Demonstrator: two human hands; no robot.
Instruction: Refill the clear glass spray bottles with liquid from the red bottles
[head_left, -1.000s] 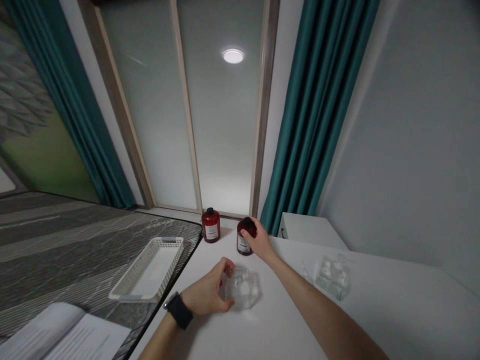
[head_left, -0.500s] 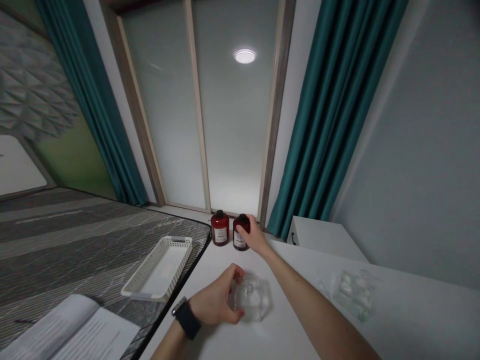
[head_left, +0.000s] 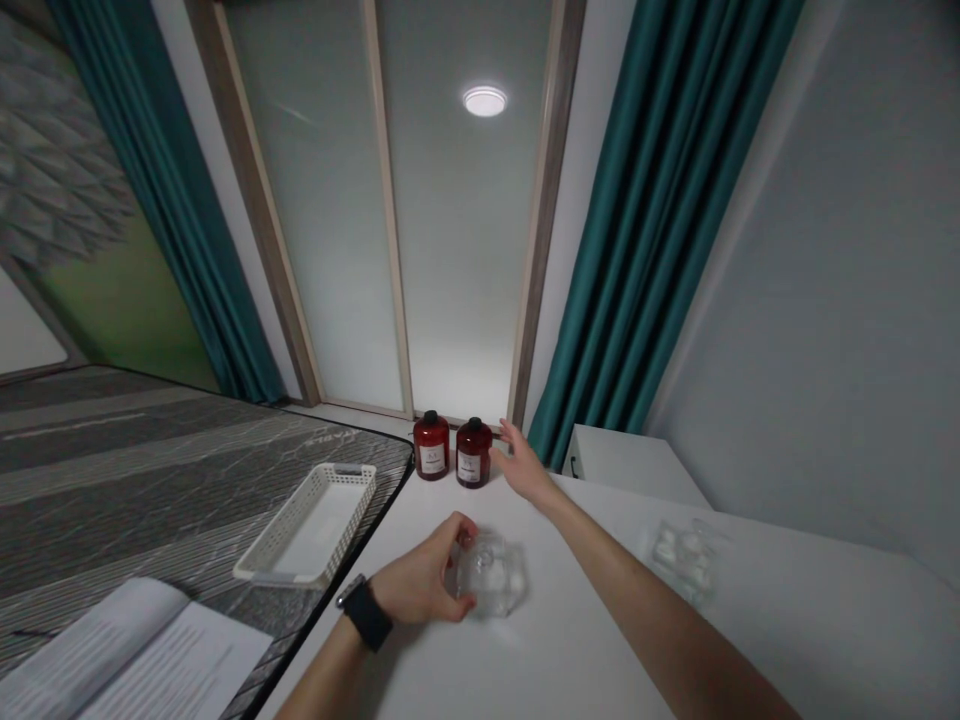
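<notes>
My left hand (head_left: 424, 577), with a dark watch at the wrist, curls its thumb and fingers round the left side of a clear faceted container (head_left: 491, 573) with a small knob on top, standing on the white table (head_left: 559, 650). My right hand (head_left: 525, 465) is open, thumb and fingers apart, just right of a dark red bottle (head_left: 473, 455) with a black cap and a white label. Nothing is gripped in it. A second red bottle (head_left: 431, 447) of the same kind stands upright to the left of the first.
A white perforated basket (head_left: 319, 525) and an open book (head_left: 142, 650) lie on the grey patterned surface at left. Several clear pieces (head_left: 682, 555) lie on the table beyond my right forearm. A white cabinet (head_left: 637, 465) stands behind the table.
My right hand has let go of the right-hand red bottle and drawn away to its right. The left hand stays at the clear container. The view has shifted slightly.
</notes>
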